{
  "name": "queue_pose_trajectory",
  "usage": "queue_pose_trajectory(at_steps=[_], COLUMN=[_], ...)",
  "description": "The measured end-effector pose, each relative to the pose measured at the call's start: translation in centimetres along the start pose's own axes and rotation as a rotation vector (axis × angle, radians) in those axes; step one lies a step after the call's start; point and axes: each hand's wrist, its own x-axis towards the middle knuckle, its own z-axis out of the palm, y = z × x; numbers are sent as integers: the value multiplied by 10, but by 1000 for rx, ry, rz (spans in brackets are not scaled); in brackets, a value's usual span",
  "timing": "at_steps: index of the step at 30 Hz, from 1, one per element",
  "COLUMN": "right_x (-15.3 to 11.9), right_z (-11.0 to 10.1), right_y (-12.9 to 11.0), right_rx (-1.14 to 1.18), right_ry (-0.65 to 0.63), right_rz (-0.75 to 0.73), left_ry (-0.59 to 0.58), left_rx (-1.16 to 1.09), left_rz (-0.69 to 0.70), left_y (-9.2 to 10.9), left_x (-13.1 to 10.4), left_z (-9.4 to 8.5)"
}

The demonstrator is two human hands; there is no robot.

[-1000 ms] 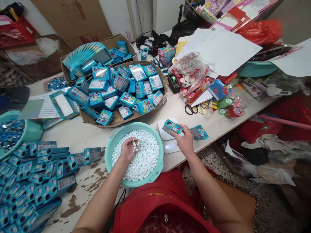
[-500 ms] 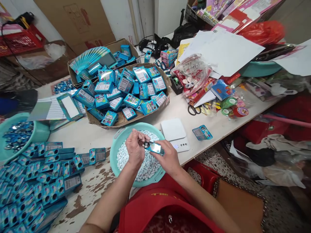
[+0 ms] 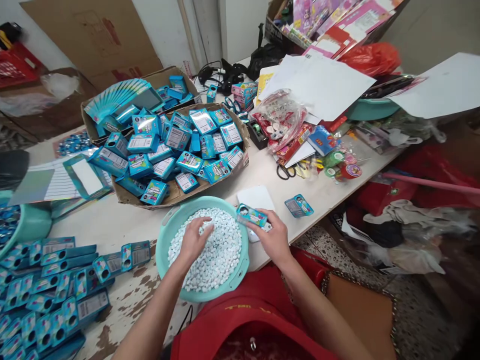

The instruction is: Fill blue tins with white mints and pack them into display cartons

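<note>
My right hand (image 3: 274, 235) is closed around a small blue printed candy box (image 3: 253, 216), tilted above the white kitchen scale (image 3: 258, 196). The hand and box hide much of the scale. My left hand (image 3: 195, 237) hovers over the turquoise basin (image 3: 165, 260), fingers and thumb apart, with nothing seen in it. Many small pale blue-white candies (image 3: 213, 260) fill the basin. Beside the scale, a flattened blue box (image 3: 299, 205) lies on the table.
Behind the basin, a cardboard tray (image 3: 180, 197) holds piled blue boxes. More boxes with round holes (image 3: 71, 312) stand at the lower left. Scissors (image 3: 286, 172), plastic-bagged items (image 3: 283, 125) and paper sheets (image 3: 318, 85) crowd the right. A turquoise tub (image 3: 33, 220) sits at the left edge.
The hands, together at the box before, have parted. My right hand has moved the box right over the scale and turned it printed side up. My left hand has lowered and opened over the candies.
</note>
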Motion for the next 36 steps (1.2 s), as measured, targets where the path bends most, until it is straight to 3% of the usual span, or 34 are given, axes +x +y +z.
queue_pose_trajectory(at_steps=[3,7,10,12,14,17,20,22,26,30,34,36], right_x=[24,50,53,51,48,48,51,50,29,-11,-52,-68], right_z=[-6,6,7,-6,-28,-61,-79,-83,-90,-105,-117,-119], right_y=[33,70,78,78,82,100,126,138,133,111,99,96], right_rx=[-39,-10,-8,-116,-295,-477,-427,-366,-319,-332,-360,-356], right_ry=[155,176,152,237,424,621,506,456,554,549,514,500], right_rz=[26,75,34,-33,-36,154,355,375,315,307,385,427], left_ry=[-85,-121,-119,-99,-75,-47,-47,-63,-60,-46,-64,-129], left_rx=[429,463,440,412,383,351,335,334,342,356,356,363], left_rz=[103,70,63,51,20,-25,-61,-62,-12,7,112,184], left_y=[-28,-34,-27,-24,-24,-25,-21,-15,-6,-4,9,23], left_x=[-6,-7,-5,-5,-4,-2,4,8,11,13,25,35], left_z=[-9,-10,-11,-13,-15,-15,-10,-6,-4,-2,13,25])
